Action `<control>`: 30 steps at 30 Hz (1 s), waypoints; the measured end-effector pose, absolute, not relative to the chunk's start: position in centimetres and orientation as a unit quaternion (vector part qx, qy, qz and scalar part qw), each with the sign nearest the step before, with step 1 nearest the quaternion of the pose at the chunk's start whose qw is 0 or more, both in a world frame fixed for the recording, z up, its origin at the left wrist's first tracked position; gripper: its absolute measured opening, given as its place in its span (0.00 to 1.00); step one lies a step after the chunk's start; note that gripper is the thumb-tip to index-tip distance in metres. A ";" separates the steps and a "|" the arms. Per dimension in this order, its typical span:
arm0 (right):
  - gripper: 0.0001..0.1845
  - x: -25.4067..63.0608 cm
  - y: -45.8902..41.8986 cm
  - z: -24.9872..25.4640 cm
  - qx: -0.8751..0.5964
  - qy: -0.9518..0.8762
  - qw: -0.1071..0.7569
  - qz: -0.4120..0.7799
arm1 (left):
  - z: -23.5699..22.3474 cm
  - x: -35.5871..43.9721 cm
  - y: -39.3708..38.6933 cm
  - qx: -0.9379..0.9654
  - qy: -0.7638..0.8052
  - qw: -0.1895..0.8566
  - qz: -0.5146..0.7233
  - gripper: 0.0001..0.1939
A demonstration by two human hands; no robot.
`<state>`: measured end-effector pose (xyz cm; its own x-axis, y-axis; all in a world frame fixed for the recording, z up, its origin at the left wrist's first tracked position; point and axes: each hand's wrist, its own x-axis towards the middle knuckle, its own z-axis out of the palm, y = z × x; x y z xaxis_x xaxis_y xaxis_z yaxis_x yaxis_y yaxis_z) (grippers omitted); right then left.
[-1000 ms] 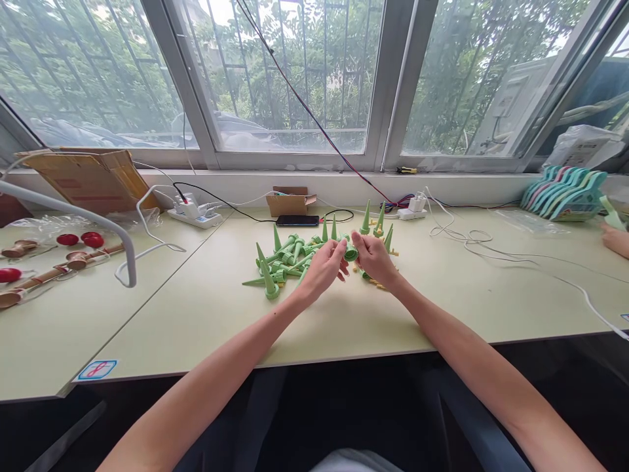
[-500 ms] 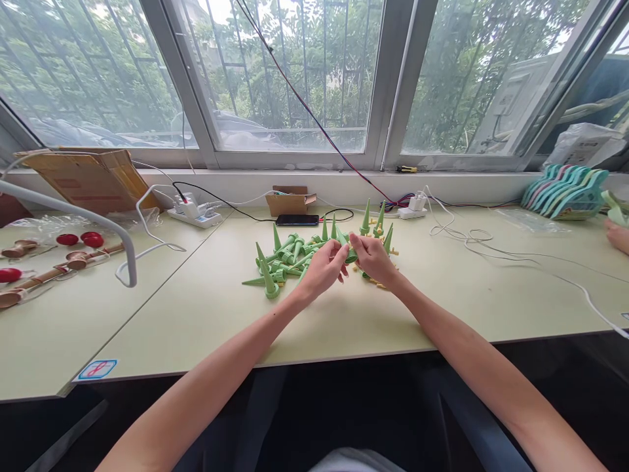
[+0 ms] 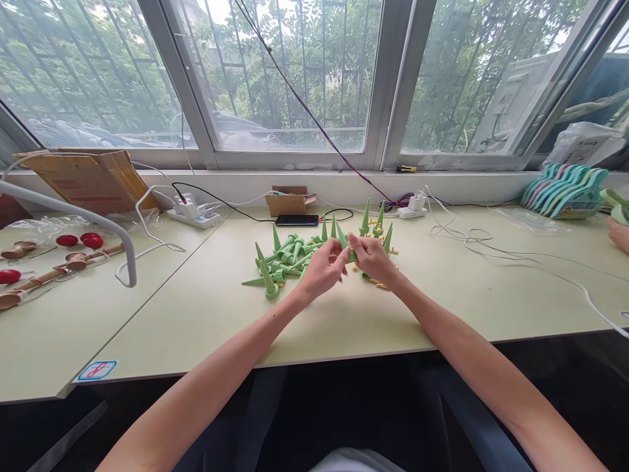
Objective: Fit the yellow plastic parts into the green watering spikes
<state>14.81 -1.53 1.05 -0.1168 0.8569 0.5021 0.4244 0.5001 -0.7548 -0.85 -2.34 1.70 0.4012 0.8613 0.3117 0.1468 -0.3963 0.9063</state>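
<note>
A green plastic watering spike (image 3: pixel 342 236) is held between my two hands above the table, its cone pointing up and slightly left. My left hand (image 3: pixel 322 267) is closed on it, thumb and fingers pinching the side. My right hand (image 3: pixel 376 258) is closed at its right side near the wide base, which the fingers partly cover. A speck of yellow shows between the hands. Left of them lies a heap of green spikes (image 3: pixel 296 248), with one spike (image 3: pixel 268 280) upright in front. Behind the right hand, several spikes (image 3: pixel 365 220) stand among small yellow valve pieces (image 3: pixel 378 284).
A phone (image 3: pixel 297 220) and a small cardboard box (image 3: pixel 289 202) are behind the heap. Power strips (image 3: pixel 195 216) and white cables (image 3: pixel 479 239) lie along the back. Wooden toys with red balls (image 3: pixel 67 240) are at left. At far right, another person's hand (image 3: pixel 618 234) is near teal hangers (image 3: pixel 564 193).
The held spike has turned: its round open end faced me before, and now its cone points upward. My hands stay in nearly the same place. The other person's hand shifted slightly.
</note>
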 end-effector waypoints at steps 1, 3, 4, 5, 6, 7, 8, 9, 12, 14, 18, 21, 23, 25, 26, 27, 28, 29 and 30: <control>0.33 14.8 -1.5 1.0 -0.450 -0.713 0.490 0.222 | 1.6 -0.9 -2.2 0.725 0.346 0.419 0.423 0.18; 0.33 14.8 -1.5 1.0 -0.451 -0.712 0.489 0.225 | 1.4 -0.9 -2.1 0.731 0.342 0.409 0.426 0.18; 0.33 14.8 -1.5 0.9 -0.451 -0.712 0.489 0.225 | 1.3 -0.9 -2.1 0.734 0.342 0.403 0.427 0.18; 0.33 14.9 -1.4 0.9 -0.451 -0.712 0.489 0.224 | 1.3 -1.0 -2.1 0.736 0.342 0.396 0.429 0.18; 0.33 14.9 -1.4 0.9 -0.451 -0.712 0.489 0.223 | 1.3 -1.0 -2.1 0.739 0.342 0.389 0.430 0.18; 0.34 14.9 -1.4 0.9 -0.451 -0.713 0.489 0.222 | 1.3 -1.0 -2.2 0.742 0.343 0.383 0.430 0.17; 0.34 14.9 -1.4 0.9 -0.451 -0.713 0.489 0.222 | 1.3 -1.0 -2.2 0.745 0.344 0.377 0.429 0.17; 0.34 14.9 -1.4 0.9 -0.451 -0.713 0.489 0.222 | 1.4 -1.0 -2.3 0.749 0.345 0.372 0.427 0.17; 0.33 14.9 -1.4 0.9 -0.451 -0.713 0.489 0.223 | 1.5 -1.1 -2.3 0.756 0.349 0.358 0.423 0.15; 0.33 14.9 -1.4 0.9 -0.450 -0.713 0.488 0.224 | 1.5 -1.1 -2.3 0.758 0.350 0.348 0.428 0.15; 0.34 14.9 -1.4 1.0 -0.452 -0.713 0.487 0.223 | 1.4 -1.1 -2.3 0.758 0.352 0.336 0.434 0.14; 0.34 14.8 -1.4 0.9 -0.455 -0.715 0.484 0.217 | 1.5 -1.1 -2.4 0.755 0.355 0.345 0.430 0.15; 0.34 14.8 -1.4 0.9 -0.454 -0.715 0.484 0.218 | 1.5 -1.1 -2.4 0.753 0.354 0.355 0.427 0.15; 0.34 14.8 -1.4 0.9 -0.450 -0.716 0.485 0.223 | 1.5 -1.1 -2.4 0.750 0.353 0.360 0.428 0.15; 0.34 14.8 -1.4 0.9 -0.449 -0.716 0.485 0.224 | 1.5 -1.1 -2.4 0.749 0.352 0.361 0.429 0.15; 0.34 14.8 -1.4 1.0 -0.448 -0.717 0.484 0.227 | 1.5 -1.1 -2.4 0.748 0.352 0.362 0.430 0.16; 0.34 14.8 -1.4 1.0 -0.448 -0.716 0.483 0.228 | 1.5 -1.1 -2.3 0.747 0.353 0.363 0.431 0.16; 0.34 14.8 -1.4 1.0 -0.449 -0.716 0.483 0.230 | 1.5 -1.1 -2.3 0.747 0.353 0.363 0.432 0.16; 0.34 14.8 -1.4 1.0 -0.450 -0.715 0.483 0.231 | 1.5 -1.1 -2.3 0.746 0.353 0.363 0.432 0.16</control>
<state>14.78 -1.45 0.99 -0.1298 0.8663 0.4824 0.4198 0.4888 -0.7648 -1.10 -2.30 1.49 0.3776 0.8409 0.3877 0.2145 -0.4868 0.8468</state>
